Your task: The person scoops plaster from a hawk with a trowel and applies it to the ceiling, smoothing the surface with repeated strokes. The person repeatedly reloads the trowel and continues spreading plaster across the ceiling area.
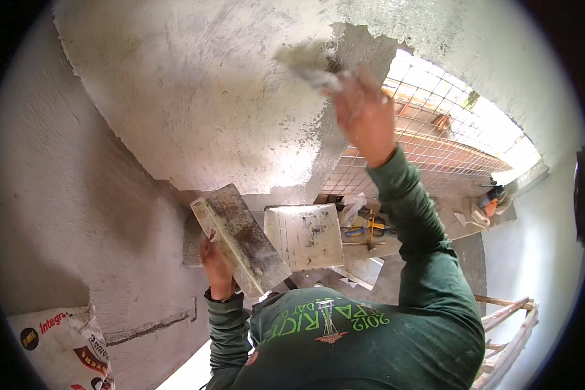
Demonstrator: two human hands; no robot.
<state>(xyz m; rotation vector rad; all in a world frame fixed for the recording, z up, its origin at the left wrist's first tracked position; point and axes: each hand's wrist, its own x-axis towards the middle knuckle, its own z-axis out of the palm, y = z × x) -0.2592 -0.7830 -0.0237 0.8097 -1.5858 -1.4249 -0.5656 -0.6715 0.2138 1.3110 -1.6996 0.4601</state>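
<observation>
My left hand [219, 272] grips a long, angular metal mud pan [244, 244] by its left side, holding it tilted in front of my chest. The pan is stained, with pale plaster along one edge. My right hand [364, 117] is raised to the wall, closed round the handle of a plastering trowel [315, 77]. Motion blurs both the trowel and my fingers. The trowel's blade is close to the plastered wall [208, 97], near a darker bare strip [354, 49] beside the window opening; whether it touches the wall I cannot tell.
A wire grille [435, 140] covers the opening at right. Below the wall stands a square, plaster-smeared tray [303, 237], with yellow-handled tools [375, 227] beside it. Another trowel [465, 220] lies on the ledge. A printed sack [62, 348] is at lower left, a wooden frame [508, 335] at lower right.
</observation>
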